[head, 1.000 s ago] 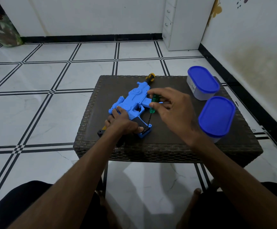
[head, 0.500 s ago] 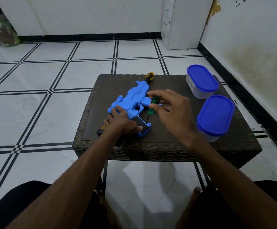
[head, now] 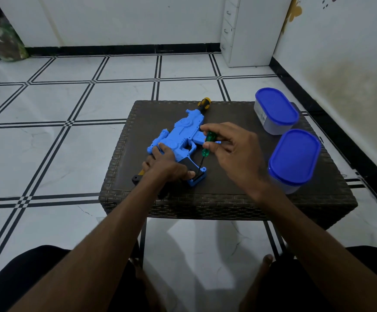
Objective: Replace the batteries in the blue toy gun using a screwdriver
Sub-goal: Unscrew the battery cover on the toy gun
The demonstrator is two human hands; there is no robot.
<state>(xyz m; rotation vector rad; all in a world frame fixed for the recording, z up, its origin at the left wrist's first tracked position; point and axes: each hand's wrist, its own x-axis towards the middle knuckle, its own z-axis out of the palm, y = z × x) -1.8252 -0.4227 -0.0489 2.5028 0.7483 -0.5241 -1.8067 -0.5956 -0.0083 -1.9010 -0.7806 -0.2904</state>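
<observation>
**Screwdriver on the toy gun's grip**

You are sitting at a dark woven surface (head: 228,194) standing on a white tiled floor (head: 48,143). Two tubs are sitting along its right side: the nearer blue-lidded tub (head: 294,157) just beside your right wrist, the farther blue-lidded tub (head: 275,109) at the back corner.

The blue toy gun (head: 183,136) is lying flat on its side near the middle of the surface, barrel pointing away from you, grip base toward you.

Your left hand (head: 165,165) is pressing down on the gun's rear body, fingers curling over the black grip panel. Your right hand (head: 234,152) is pinching the green screwdriver (head: 207,145) by its handle between thumb and fingertips, holding it tilted, shaft running down to the grip's base.

A yellow-and-black tool handle (head: 205,103) is lying at the far edge, touching the gun's muzzle end.
</observation>
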